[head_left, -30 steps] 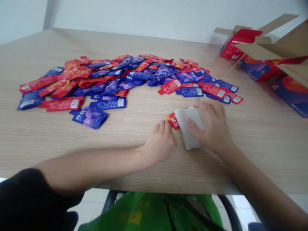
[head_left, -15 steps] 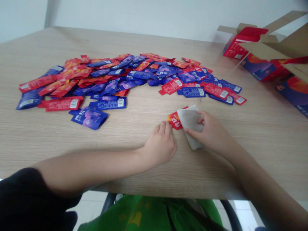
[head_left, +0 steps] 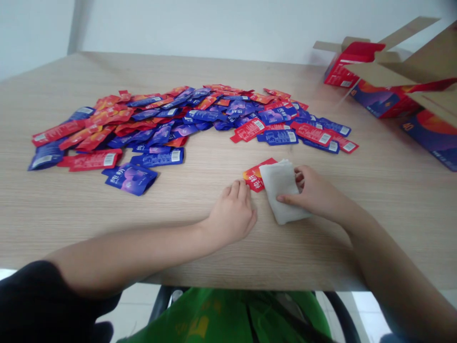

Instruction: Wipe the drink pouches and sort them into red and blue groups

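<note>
My right hand (head_left: 314,193) grips a folded whitish cloth (head_left: 280,183), thumb on its near face and fingers curled behind its right edge. Partly under that cloth lies a red and orange spouted sachet (head_left: 255,177), flat on the table. My left hand (head_left: 233,212) is closed, its fingertips bent down against the sachet's lower left edge; the thumb is hidden. Beyond both hands spreads a wide heap of similar red and blue sachets (head_left: 207,114). The closest loose one is a blue sachet (head_left: 132,178), left of my left hand.
At the right stand open printed cartons: a small red box (head_left: 348,66) at the back, a blue and red carton (head_left: 382,100), and another carton (head_left: 433,136) at the frame edge. Their cardboard flaps stick out over the wooden table (head_left: 107,209).
The cloth in my right hand has tilted, and its lower part has spread to the right. My left hand keeps its place at the red sachet. The whole view has shifted slightly.
</note>
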Available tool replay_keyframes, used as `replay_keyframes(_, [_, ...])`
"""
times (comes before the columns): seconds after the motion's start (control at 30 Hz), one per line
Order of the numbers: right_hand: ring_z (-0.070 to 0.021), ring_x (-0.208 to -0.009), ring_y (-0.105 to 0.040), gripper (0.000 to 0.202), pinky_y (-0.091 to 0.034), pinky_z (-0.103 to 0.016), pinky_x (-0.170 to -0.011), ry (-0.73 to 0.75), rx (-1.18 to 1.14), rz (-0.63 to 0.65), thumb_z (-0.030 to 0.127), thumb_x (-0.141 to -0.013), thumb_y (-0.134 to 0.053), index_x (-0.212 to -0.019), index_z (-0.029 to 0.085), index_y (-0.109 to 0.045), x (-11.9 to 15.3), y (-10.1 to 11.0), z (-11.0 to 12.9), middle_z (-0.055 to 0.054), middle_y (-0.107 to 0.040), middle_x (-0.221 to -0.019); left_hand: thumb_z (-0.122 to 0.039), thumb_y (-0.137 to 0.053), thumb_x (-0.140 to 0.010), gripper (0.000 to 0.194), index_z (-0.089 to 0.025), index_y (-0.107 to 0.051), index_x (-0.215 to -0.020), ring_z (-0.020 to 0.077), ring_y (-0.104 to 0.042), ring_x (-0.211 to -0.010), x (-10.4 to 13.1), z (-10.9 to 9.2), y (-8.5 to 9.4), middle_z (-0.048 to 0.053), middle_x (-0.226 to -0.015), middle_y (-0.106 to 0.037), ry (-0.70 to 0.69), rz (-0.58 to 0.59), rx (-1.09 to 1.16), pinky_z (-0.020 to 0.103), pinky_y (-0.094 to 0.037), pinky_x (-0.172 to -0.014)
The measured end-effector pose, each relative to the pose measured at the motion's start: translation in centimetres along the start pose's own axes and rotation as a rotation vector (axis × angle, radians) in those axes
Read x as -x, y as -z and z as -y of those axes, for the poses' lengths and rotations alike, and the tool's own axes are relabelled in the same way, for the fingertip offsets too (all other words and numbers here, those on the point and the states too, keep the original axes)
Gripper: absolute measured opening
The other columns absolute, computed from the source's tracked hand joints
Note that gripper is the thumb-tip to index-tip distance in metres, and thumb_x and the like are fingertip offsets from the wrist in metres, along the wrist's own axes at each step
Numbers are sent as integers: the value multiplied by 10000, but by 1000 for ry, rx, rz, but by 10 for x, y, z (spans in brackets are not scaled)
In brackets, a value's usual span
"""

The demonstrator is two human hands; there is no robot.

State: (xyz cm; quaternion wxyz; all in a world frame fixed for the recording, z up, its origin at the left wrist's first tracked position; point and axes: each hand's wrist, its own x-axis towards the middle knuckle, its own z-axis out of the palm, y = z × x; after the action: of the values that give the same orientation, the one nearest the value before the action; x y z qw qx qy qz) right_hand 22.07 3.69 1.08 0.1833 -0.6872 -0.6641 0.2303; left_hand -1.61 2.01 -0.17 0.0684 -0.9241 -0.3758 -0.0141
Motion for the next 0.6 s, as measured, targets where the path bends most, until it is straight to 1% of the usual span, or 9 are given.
replay_keyframes(0.07, [-282,-827,-678,752,-537,-408,-663,27,3,0,438,-605,-835,-1241,164,-540,2,3,2,-134,-702,-1036,-316,-401,-961,532,85,-571,-1268,383,-533,-1221,0,0,0,320,-1316,-544,1,6,1,441,-466,-934])
replay_keyframes(0.1, [-277,-823,-677,722,-535,-402,-667,40,14,33,417,-620,-828,-1241,171,-553,3,4,4,-120,-707,-1026,-313,-399,-961,532,86,-567,-1270,383,-532,-1220,0,0,1,321,-1318,-541,1,5,3,443,-466,-932])
replay_keyframes(0.17, [-268,-832,-671,536,-529,-397,-697,89,58,137,367,-666,-797,-1140,185,-626,5,7,7,-93,-715,-999,-311,-402,-960,532,90,-559,-1273,384,-525,-1225,0,-1,1,323,-1321,-535,3,-1,11,445,-465,-930])
replay_keyframes(0.23, [-275,-885,-660,405,-523,-406,-749,175,103,186,326,-682,-781,-1046,189,-666,9,8,10,-87,-709,-1025,-313,-412,-955,522,86,-569,-1252,381,-520,-1229,1,-1,1,318,-1318,-536,9,-7,26,441,-463,-932])
replay_keyframes(0.37, [-297,-1021,-617,457,-497,-453,-872,297,148,76,242,-673,-769,-1105,187,-628,20,4,10,-100,-655,-1120,-327,-430,-947,444,22,-634,-1130,362,-545,-1187,1,3,3,281,-1271,-573,5,-24,53,441,-469,-898])
replay_keyframes(0.4, [-297,-1032,-608,418,-484,-468,-892,322,163,50,213,-685,-750,-1081,186,-621,24,3,10,-99,-645,-1110,-329,-428,-947,418,-4,-645,-1097,353,-569,-1143,0,6,4,259,-1226,-600,1,-29,60,444,-474,-873])
replay_keyframes(0.47, [-293,-1027,-594,268,-463,-489,-904,375,197,13,157,-720,-694,-973,184,-610,31,2,8,-96,-630,-1065,-321,-408,-957,366,-61,-654,-1034,319,-614,-1017,-4,14,6,197,-1106,-647,-9,-42,82,440,-478,-814])
replay_keyframes(0.53, [-281,-1012,-583,155,-453,-485,-894,416,210,-14,110,-759,-624,-887,190,-588,38,2,7,-91,-617,-1040,-294,-385,-966,322,-102,-643,-987,286,-622,-919,-8,25,9,145,-1016,-657,-52,-80,122,431,-473,-781])
replay_keyframes(0.6, [-259,-991,-579,141,-453,-458,-880,456,192,-8,79,-793,-563,-866,199,-572,43,4,7,-79,-615,-1021,-262,-385,-961,273,-122,-619,-974,269,-608,-904,-13,34,12,122,-991,-648,-99,-149,217,426,-469,-790])
